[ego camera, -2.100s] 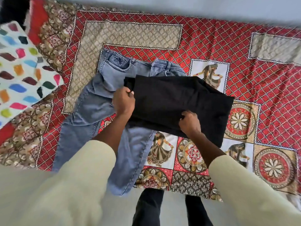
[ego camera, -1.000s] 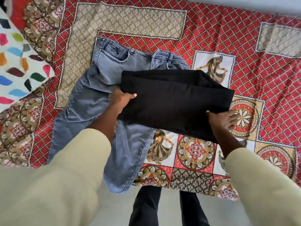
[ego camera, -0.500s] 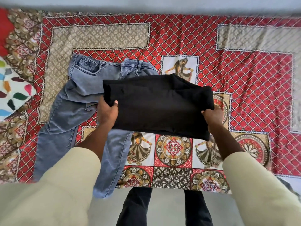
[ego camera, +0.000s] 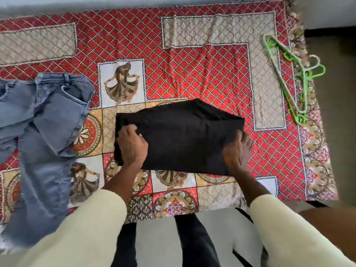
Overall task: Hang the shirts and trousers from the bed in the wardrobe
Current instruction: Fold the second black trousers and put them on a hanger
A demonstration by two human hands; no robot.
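**Both hands on the folded black garment, at the near edge of the bed**

The left hand (ego camera: 132, 146) sits at the left end of a folded black garment (ego camera: 179, 135), its fingers curled over the cloth's edge and gripping it. The right hand (ego camera: 238, 151) lies on the garment's right end with the fingers spread and fairly straight, pressing flat on the fabric; motion blur softens it, so whether the fingertips tuck under the edge cannot be told. Both arms wear pale cream sleeves (ego camera: 90, 224).

The black garment lies as a wide, roughly rectangular fold on the patterned bedspread (ego camera: 192, 60), near the edge closest to the person. Whether it is a shirt or trousers cannot be told from its folded shape.

To the left, apart from the black cloth, a pair of blue jeans (ego camera: 44, 128) is spread across the bedspread, waistband towards the far side and one leg running down over the near edge.

At the far right of the bed, well away from both hands, a small bunch of green hangers (ego camera: 289, 78) lies on the bedspread's border, overlapping one another, hooks pointing off the bed's side.

Below the bed's edge, the person's dark trouser legs (ego camera: 192, 241) stand on a pale floor (ego camera: 156, 243).
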